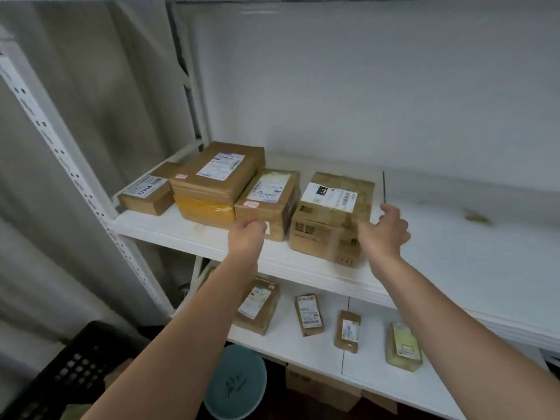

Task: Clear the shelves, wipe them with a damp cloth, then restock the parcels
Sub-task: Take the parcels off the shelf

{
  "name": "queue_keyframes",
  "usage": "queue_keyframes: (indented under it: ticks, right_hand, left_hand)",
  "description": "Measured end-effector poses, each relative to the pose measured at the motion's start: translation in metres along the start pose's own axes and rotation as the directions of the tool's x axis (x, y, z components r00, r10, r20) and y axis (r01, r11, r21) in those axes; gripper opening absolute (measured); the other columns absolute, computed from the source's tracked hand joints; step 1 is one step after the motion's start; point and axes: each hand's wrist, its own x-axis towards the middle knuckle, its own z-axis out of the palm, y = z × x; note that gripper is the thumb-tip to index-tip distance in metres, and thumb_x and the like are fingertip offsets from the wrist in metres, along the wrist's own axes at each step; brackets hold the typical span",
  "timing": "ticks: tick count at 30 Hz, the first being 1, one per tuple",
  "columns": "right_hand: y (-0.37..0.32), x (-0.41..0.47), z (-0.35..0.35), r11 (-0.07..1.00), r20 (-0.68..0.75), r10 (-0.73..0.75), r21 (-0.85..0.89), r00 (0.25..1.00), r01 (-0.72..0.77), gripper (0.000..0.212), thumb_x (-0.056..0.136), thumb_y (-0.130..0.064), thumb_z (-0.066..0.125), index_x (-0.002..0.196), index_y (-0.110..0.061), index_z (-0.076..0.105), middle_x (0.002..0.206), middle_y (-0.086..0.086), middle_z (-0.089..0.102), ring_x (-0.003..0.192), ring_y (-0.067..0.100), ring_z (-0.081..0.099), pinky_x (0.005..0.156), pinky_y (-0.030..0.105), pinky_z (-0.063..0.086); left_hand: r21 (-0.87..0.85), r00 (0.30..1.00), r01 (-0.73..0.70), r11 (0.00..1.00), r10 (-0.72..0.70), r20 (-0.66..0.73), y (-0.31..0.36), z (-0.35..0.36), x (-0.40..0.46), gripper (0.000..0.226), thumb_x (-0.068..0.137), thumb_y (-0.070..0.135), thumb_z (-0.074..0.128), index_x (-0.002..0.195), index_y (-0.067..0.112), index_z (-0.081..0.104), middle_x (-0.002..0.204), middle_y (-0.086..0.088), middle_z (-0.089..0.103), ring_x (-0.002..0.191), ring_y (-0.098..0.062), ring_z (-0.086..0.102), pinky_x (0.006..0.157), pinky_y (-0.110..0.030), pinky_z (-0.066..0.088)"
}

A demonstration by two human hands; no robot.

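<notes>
Four parcels (331, 213) crowd the shelf (188, 234). The left hand (246, 234) hangs curled and holds nothing. The right hand (385, 228) has its fingers spread wide beside the nearest box.

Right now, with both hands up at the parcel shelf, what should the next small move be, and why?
Probably close both hands on the rightmost box and lift it off. The left hand and right hand flank it and hold nothing, and four parcels sit on the upper shelf, so clearing seems unfinished. A small brown scrap lies on the bare part.
</notes>
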Motion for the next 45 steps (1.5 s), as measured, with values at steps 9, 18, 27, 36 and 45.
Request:
queue_keyframes:
  ticks: [9, 18, 27, 36, 45]
  right_hand:
    - [0.031, 0.072, 0.005, 0.933, 0.454, 0.279, 0.081, 0.846, -0.351, 0.056, 0.092, -0.059, 0.047, 0.128, -0.016, 0.055, 0.128, 0.003, 0.058, 0.114, 0.022, 0.051, 0.108, 0.041, 0.037]
    - [0.038, 0.085, 0.015, 0.894, 0.607, 0.143, 0.259, 0.781, -0.365, 0.039, 0.093, -0.057, 0.048, 0.118, -0.03, 0.062, 0.099, -0.001, 0.074, 0.091, 0.016, 0.068, 0.068, 0.03, 0.05]
    - [0.011, 0.103, 0.008, 0.868, 0.52, 0.04, 0.405, 0.853, -0.288, 0.069, 0.071, -0.063, 0.067, 0.132, -0.034, 0.054, 0.109, -0.006, 0.073, 0.102, 0.02, 0.07, 0.082, 0.038, 0.054]
    - [0.014, 0.11, 0.015, 0.847, 0.52, 0.133, 0.382, 0.844, -0.369, 0.037, 0.087, -0.049, 0.061, 0.115, -0.025, 0.067, 0.101, 0.001, 0.076, 0.089, 0.022, 0.072, 0.067, 0.032, 0.055]
    - [0.017, 0.103, 0.011, 0.79, 0.646, 0.114, 0.403, 0.755, -0.463, 0.034, 0.088, -0.048, 0.059, 0.112, -0.028, 0.07, 0.107, 0.003, 0.074, 0.089, 0.024, 0.071, 0.076, 0.037, 0.054]
  left_hand:
    - [0.303, 0.989, -0.13, 0.944, 0.103, 0.103, 0.001, 0.088, 0.036, 0.034, 0.099, 0.018, 0.045, 0.133, 0.018, 0.052, 0.089, 0.014, 0.048, 0.081, -0.004, 0.045, 0.079, -0.025, 0.037]
    - [0.401, 0.983, -0.179, 0.898, 0.148, 0.107, -0.001, 0.088, 0.06, 0.015, 0.096, 0.032, 0.055, 0.107, 0.023, 0.053, 0.09, 0.012, 0.054, 0.083, -0.004, 0.052, 0.07, -0.024, 0.046]
    - [0.393, 0.931, -0.273, 0.878, 0.345, -0.122, 0.024, 0.077, 0.087, 0.012, 0.094, 0.018, 0.056, 0.104, 0.015, 0.061, 0.101, -0.003, 0.065, 0.095, -0.019, 0.061, 0.084, -0.034, 0.054]
    - [0.65, 0.974, 0.035, 0.759, 0.119, -0.191, 0.016, 0.06, 0.131, 0.047, 0.096, 0.033, 0.045, 0.131, 0.001, 0.044, 0.134, -0.016, 0.048, 0.125, -0.034, 0.04, 0.106, -0.045, 0.035]
    - [0.203, 0.994, 0.087, 0.975, -0.073, -0.078, 0.014, 0.05, 0.124, 0.037, 0.096, 0.027, 0.054, 0.129, 0.018, 0.04, 0.12, -0.007, 0.054, 0.104, -0.026, 0.056, 0.091, -0.047, 0.052]
